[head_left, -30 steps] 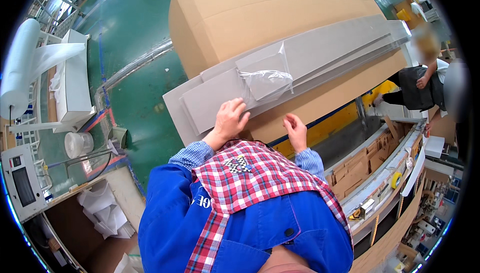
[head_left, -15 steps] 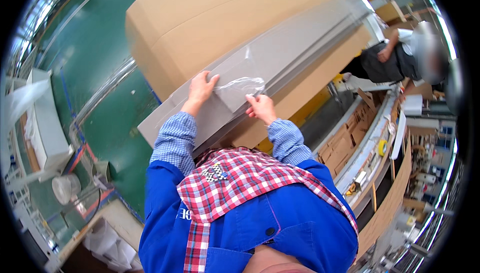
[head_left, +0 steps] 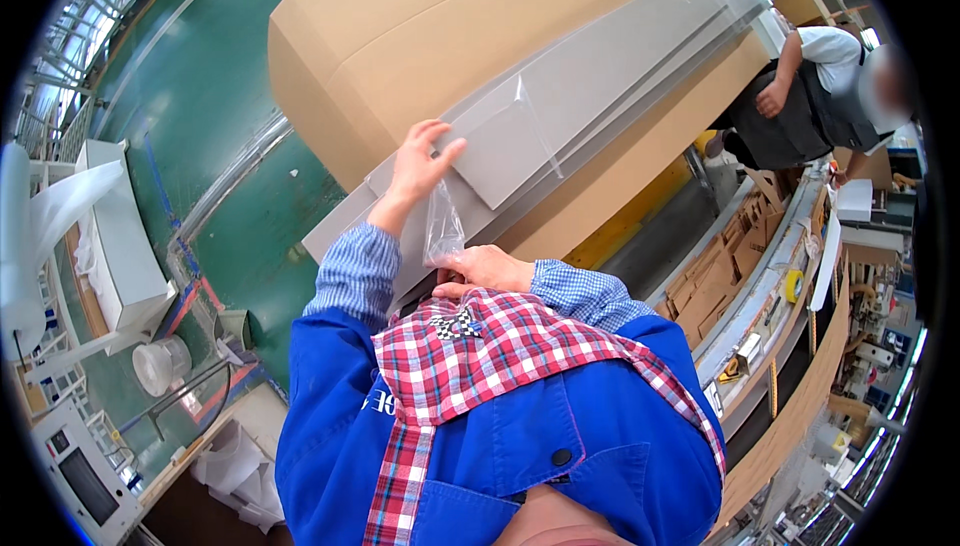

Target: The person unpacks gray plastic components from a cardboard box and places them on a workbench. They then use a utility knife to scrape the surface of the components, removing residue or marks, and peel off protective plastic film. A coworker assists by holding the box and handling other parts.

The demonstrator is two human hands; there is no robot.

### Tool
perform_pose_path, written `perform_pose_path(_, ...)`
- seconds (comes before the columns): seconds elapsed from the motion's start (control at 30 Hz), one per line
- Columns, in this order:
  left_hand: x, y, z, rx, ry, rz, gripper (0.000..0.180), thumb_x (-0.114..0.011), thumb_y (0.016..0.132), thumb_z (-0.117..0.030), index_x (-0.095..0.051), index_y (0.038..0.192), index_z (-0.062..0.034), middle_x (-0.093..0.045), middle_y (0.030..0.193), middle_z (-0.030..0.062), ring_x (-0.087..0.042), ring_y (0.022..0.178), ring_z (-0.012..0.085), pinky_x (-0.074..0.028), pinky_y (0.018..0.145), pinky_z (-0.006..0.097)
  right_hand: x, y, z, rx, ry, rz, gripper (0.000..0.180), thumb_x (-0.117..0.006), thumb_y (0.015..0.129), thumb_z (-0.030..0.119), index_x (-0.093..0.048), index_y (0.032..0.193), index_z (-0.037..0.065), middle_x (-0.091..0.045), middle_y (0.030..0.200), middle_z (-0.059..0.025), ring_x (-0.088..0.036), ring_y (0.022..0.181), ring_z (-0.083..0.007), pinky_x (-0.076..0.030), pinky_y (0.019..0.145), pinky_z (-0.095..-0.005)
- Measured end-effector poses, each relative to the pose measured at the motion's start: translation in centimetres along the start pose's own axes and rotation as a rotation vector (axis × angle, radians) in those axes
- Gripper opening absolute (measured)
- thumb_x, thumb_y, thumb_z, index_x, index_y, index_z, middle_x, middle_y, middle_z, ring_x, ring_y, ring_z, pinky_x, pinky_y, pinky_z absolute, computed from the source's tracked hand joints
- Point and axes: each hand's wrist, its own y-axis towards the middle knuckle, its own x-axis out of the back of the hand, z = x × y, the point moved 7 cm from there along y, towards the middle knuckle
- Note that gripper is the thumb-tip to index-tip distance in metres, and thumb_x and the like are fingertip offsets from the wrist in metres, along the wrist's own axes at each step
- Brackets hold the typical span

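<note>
Two bare hands work a small clear crinkled plastic bag (head_left: 442, 231) just in front of the person's chest, above the near end of a long flat grey panel (head_left: 590, 106). The right hand (head_left: 487, 268) pinches the bag's lower end between fingers and thumb, close to the red-checked cloth (head_left: 480, 346) at the collar; the left hand (head_left: 418, 164) lies spread, fingers open and clenching nothing, on the panel at the bag's upper end. I judge the bag nearly weightless, limp and slippery, apt to stretch or tear if tugged, so it is best pinched at an edge, as now. It looks transparent, wrinkled and narrow, hanging between the hands. Beyond, the grey panel lies along a large brown cardboard box (head_left: 450, 26); it looks stiff and unwieldy.
</note>
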Motion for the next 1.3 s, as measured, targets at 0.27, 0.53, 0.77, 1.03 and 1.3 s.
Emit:
perform_pose_path(0.27, -0.7, -11.7, -5.7, -0.112, 0.121, 0.355, 0.031, -0.061, 0.087, -0.029, -0.062, 0.106, -0.0048, -0.059, 0.116, 0.0136, -0.041, 0.126, 0.0335, -0.036, 0.102, 0.042, 1.8, -4.5, -1.8, -0.186, 0.079, -0.007, 0.037, -0.060, 0.086, 0.036, -0.064, 0.100, 0.003, -0.066, 0.079, -0.0140, -0.064, 0.074, -0.0296, -0.049, 0.067, -0.0373)
perform_pose_path(0.53, -6.8, -17.4, -3.7, -0.282, 0.277, 0.361, 0.046, -0.056, 0.085, -0.039, -0.058, 0.115, -0.0035, -0.040, 0.137, 0.0202, -0.026, 0.135, 0.0369, -0.025, 0.110, 0.047, 4.2, -9.1, -4.1, -0.466, -0.060, -0.470, 0.033, -0.063, 0.084, 0.024, -0.063, 0.106, 0.000, -0.068, 0.085, -0.0158, -0.066, 0.078, -0.0255, -0.052, 0.069, -0.0317)
perform_pose_path(0.77, -8.3, -18.4, -3.5, -0.321, 0.263, 0.361, 0.056, -0.052, 0.085, -0.037, -0.048, 0.129, -0.0036, -0.035, 0.142, 0.0178, -0.022, 0.137, 0.0342, -0.015, 0.114, 0.047, 2.1, -3.5, 0.0, -0.023, -0.010, -0.545, 0.029, -0.063, 0.084, 0.011, -0.061, 0.112, 0.005, -0.065, 0.095, -0.0165, -0.065, 0.080, -0.0282, -0.053, 0.067, -0.0317)
perform_pose_path(1.03, -9.9, -19.4, -1.0, -0.167, -0.018, 0.381, 0.068, -0.049, 0.090, -0.029, -0.016, 0.146, -0.0057, -0.015, 0.152, 0.0111, -0.012, 0.141, 0.0251, -0.010, 0.115, 0.039, -2.7, 4.5, -0.3, -0.132, -0.707, -0.333, 0.068, -0.058, 0.086, 0.036, -0.029, 0.143, 0.014, -0.055, 0.080, -0.0105, -0.060, 0.070, -0.0259, -0.049, 0.057, -0.0374)
perform_pose_path(1.3, -8.8, -19.2, -1.3, -0.254, 0.095, 0.294, 0.061, -0.036, 0.096, -0.028, -0.010, 0.147, -0.0060, -0.010, 0.154, 0.0056, -0.017, 0.139, 0.0186, -0.011, 0.114, 0.032, -1.9, 8.0, -0.6, -0.382, -0.734, -0.292, 0.075, -0.051, 0.085, 0.057, -0.026, 0.145, 0.017, -0.058, 0.075, -0.0108, -0.061, 0.058, -0.0274, -0.049, 0.051, -0.0397)
